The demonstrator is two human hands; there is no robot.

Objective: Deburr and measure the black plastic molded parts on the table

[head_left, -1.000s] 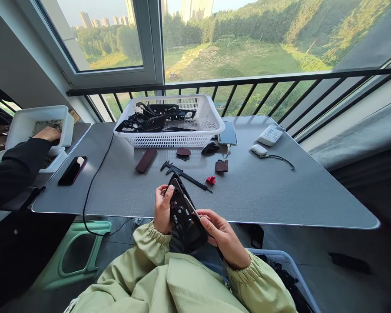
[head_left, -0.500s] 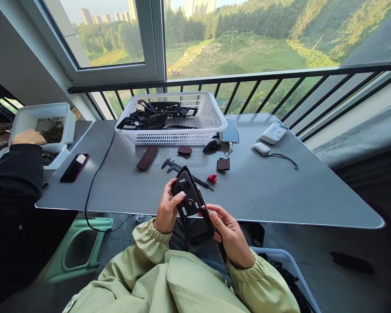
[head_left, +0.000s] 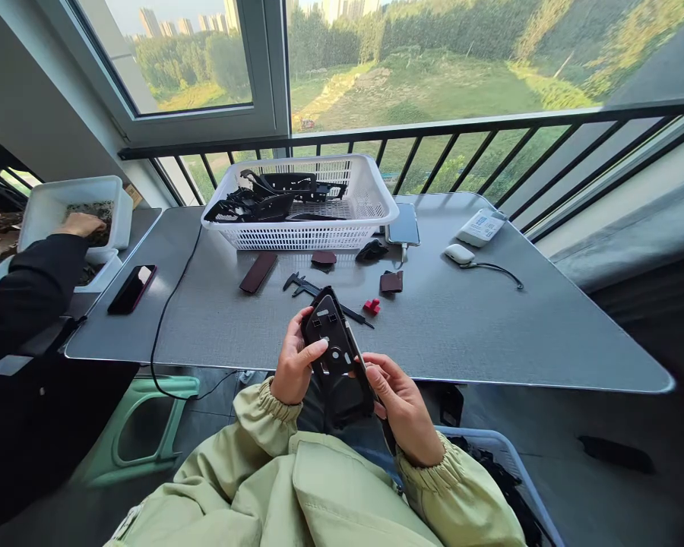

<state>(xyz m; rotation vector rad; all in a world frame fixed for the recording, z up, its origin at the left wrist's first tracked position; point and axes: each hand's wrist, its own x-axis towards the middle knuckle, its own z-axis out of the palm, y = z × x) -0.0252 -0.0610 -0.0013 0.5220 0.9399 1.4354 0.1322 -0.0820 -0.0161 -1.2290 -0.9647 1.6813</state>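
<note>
I hold a flat black plastic part (head_left: 335, 357) with several small cut-outs upright over the near edge of the grey table (head_left: 461, 334). My left hand (head_left: 295, 365) grips its left side, thumb across its face. My right hand (head_left: 399, 406) grips its lower right edge with curled fingers. Just beyond the part lie black calipers (head_left: 308, 287) and a small red clip (head_left: 371, 307).
A white basket (head_left: 370, 201) of black parts stands at the back. Dark red pieces (head_left: 258, 272), a phone (head_left: 403, 224), a white charger (head_left: 459, 254) and a cable lie about. At left, another person's hand (head_left: 81, 224) reaches into a white bin (head_left: 45, 199). A blue bin (head_left: 493, 448) sits by my right.
I have turned the black part so its face with the cut-outs is toward me and raised it a little. The other person's hand pulled out of the white bin and went back in.
</note>
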